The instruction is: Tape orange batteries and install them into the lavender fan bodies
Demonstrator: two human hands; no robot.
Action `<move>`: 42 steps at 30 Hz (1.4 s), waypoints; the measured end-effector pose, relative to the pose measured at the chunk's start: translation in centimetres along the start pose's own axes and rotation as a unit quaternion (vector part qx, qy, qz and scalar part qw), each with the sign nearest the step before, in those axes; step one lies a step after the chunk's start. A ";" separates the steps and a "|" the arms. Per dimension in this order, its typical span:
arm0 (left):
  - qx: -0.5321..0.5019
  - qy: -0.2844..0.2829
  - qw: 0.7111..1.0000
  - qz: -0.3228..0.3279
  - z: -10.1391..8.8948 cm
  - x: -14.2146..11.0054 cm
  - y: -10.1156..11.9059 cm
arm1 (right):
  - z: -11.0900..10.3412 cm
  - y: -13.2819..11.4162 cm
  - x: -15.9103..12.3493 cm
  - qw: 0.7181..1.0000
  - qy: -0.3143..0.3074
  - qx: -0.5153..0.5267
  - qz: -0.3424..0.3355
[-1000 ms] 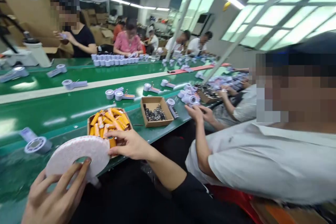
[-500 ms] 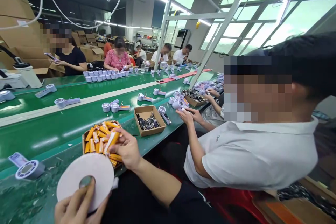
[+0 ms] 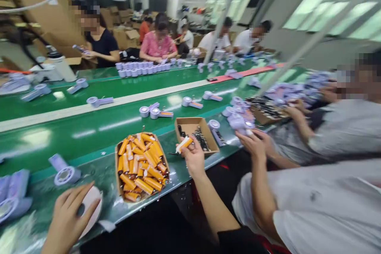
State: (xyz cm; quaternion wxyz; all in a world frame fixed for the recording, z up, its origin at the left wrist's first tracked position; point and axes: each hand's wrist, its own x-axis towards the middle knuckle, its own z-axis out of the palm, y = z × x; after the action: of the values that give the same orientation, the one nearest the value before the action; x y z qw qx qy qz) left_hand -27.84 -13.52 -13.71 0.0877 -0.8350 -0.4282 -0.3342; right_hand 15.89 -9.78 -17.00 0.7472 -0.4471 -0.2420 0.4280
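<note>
My left hand [image 3: 70, 214] lies over a white roll of tape or labels [image 3: 94, 209] at the near table edge. Its fingers are stretched out and apart, touching the roll, and its palm side is hidden. My right hand [image 3: 195, 156] pinches an orange cylindrical battery [image 3: 187, 143] with a white strip on one end, raised in front of a cardboard box of dark metal parts [image 3: 212, 137]. Between my hands stands an open cardboard box [image 3: 116, 162] heaped with orange batteries. A lilac handheld fan body [image 3: 68, 176] rests just beyond my left hand.
More lilac fan bodies [image 3: 16, 202] lie at far left and along the green conveyor [image 3: 113, 127]. At right, a co-worker in a white shirt [image 3: 327, 202] handles lilac parts close to my right arm. Others sit across the line. A slanted metal post [image 3: 293, 53] rises at right.
My left hand has lowered the white roll to the table edge and spread its fingers. My right hand has moved right, away from the battery box, with the orange battery. The view has turned left.
</note>
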 end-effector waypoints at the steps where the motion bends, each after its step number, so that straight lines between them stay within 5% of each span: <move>1: 0.003 -0.012 1.000 -0.009 0.4 1.3 -0.1 | -0.2 0.3 0.3 1.000 -0.003 -0.013 0.000; 8: -0.005 -0.223 0.966 -0.132 8.3 17.7 -4.1 | -1.5 0.1 -0.3 0.997 -0.055 -0.048 0.023; 12: 0.030 -0.306 0.944 -0.119 13.9 25.8 -5.2 | -1.5 -0.8 0.1 0.999 -0.024 -0.025 0.008; 18: 0.050 -0.379 0.924 -0.008 21.7 34.4 -0.8 | 0.7 -1.2 2.4 0.998 -0.045 0.004 0.043; 23: 0.117 -0.433 0.893 -0.018 24.2 39.3 1.4 | 0.7 -0.5 4.7 0.987 -0.141 -0.014 0.080; 27: 0.151 -0.457 0.876 0.004 22.1 38.6 -1.7 | 0.4 -0.2 5.8 0.985 -0.158 -0.034 0.063; 34: 0.147 -0.477 0.863 0.080 16.0 29.5 -11.9 | 0.9 0.1 6.3 0.993 -0.107 -0.039 0.016; 38: 0.097 -0.425 0.895 0.091 15.8 25.6 -14.7 | 1.0 0.1 6.3 0.995 -0.089 -0.048 0.004; 42: 0.098 -0.420 0.899 0.081 17.7 25.2 -14.9 | 1.2 -0.3 6.3 0.993 -0.097 -0.066 0.004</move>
State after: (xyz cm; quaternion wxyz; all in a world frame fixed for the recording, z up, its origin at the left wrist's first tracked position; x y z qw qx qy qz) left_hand -20.48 19.88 -13.26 0.0083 -0.9170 -0.3864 0.0991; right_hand 18.40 -3.95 -16.27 0.6873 -0.4527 -0.3390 0.4558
